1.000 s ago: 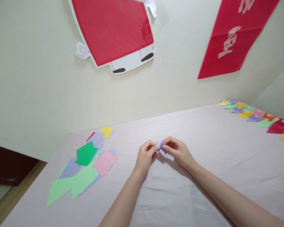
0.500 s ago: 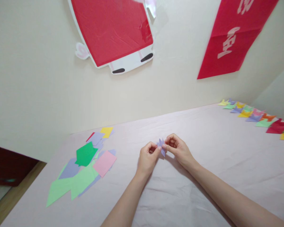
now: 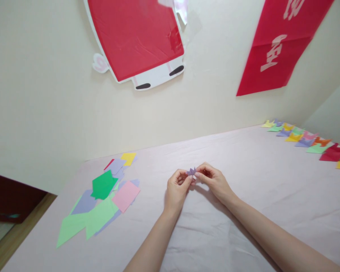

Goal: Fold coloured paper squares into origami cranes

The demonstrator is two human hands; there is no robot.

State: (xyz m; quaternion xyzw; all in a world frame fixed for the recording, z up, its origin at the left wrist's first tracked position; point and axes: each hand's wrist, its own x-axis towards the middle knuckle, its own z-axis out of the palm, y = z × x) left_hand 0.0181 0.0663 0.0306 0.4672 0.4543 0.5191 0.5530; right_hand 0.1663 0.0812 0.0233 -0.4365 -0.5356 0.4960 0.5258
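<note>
A small folded purple origami piece (image 3: pixel 192 172) with pointed tips is held between my two hands, just above the cloth-covered surface (image 3: pixel 204 234). My left hand (image 3: pixel 178 185) pinches its left side between thumb and fingers. From the right, my right hand (image 3: pixel 212 178) grips the other side the same way. My fingertips cover both ends of the piece, so only its middle and upper points show.
To the left lie loose paper sheets, including green paper (image 3: pixel 104 184), pink paper (image 3: pixel 126 195), light green paper (image 3: pixel 99 217) and yellow paper (image 3: pixel 128 158). Several folded paper figures (image 3: pixel 306 141) line the right back edge. A wall with a red banner (image 3: pixel 274 56) rises behind.
The purple piece has tipped between my fingers: its lower point no longer shows and it looks shorter and darker. Both hands keep their pinch in nearly the same place.
</note>
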